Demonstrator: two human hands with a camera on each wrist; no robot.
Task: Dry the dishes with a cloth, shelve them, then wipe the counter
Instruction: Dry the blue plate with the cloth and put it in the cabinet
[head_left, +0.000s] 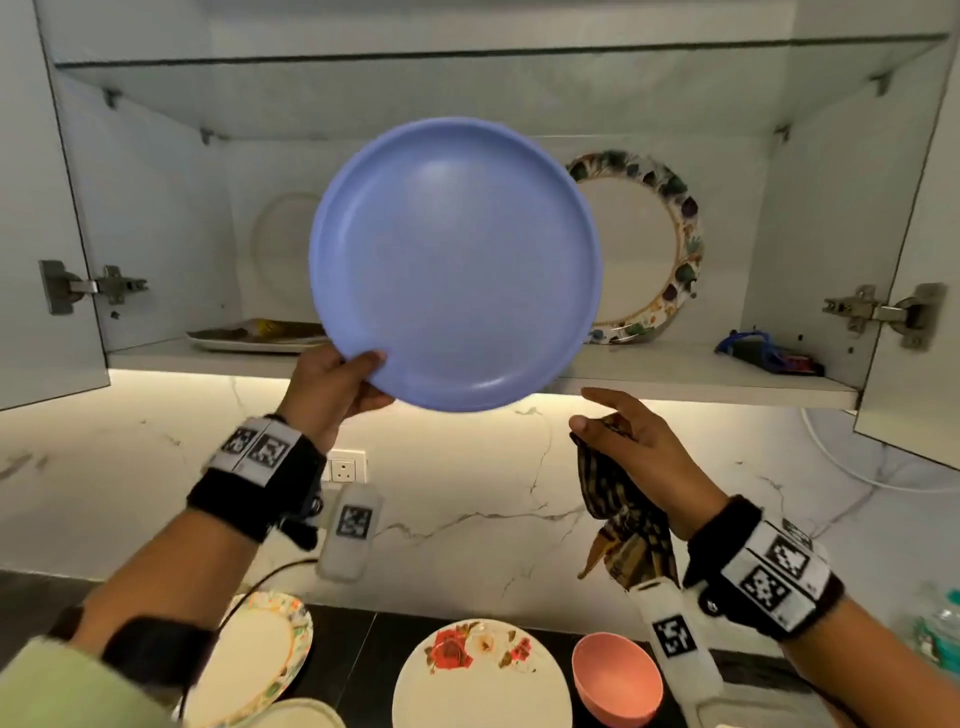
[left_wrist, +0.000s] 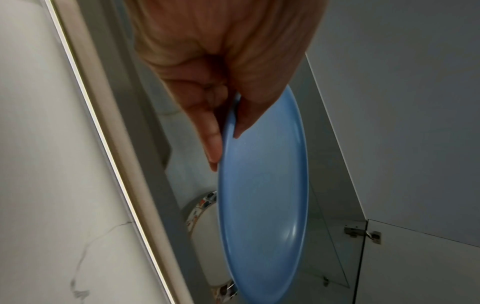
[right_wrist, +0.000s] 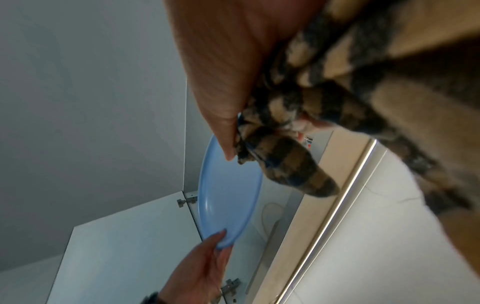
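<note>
My left hand (head_left: 340, 387) pinches the lower left rim of a blue plate (head_left: 457, 260), thumb on its face and fingers behind, holding it upright in front of the open wall cabinet. The left wrist view shows the blue plate (left_wrist: 262, 205) edge-on in that hand (left_wrist: 221, 115). My right hand (head_left: 623, 441), just below the plate's lower right, holds a brown-and-black checked cloth (head_left: 618, 514) that hangs from its palm, index finger stretched out. In the right wrist view the cloth (right_wrist: 285, 156) is bunched against the thumb, with the blue plate (right_wrist: 228, 195) beyond.
On the cabinet shelf (head_left: 675, 374) a leaf-patterned plate (head_left: 654, 244) leans on the back wall, with a flat tray (head_left: 254, 335) at left and a blue-handled object (head_left: 769, 351) at right. On the dark counter below lie a floral plate (head_left: 483, 675), a pink bowl (head_left: 615, 675) and another patterned plate (head_left: 254, 654).
</note>
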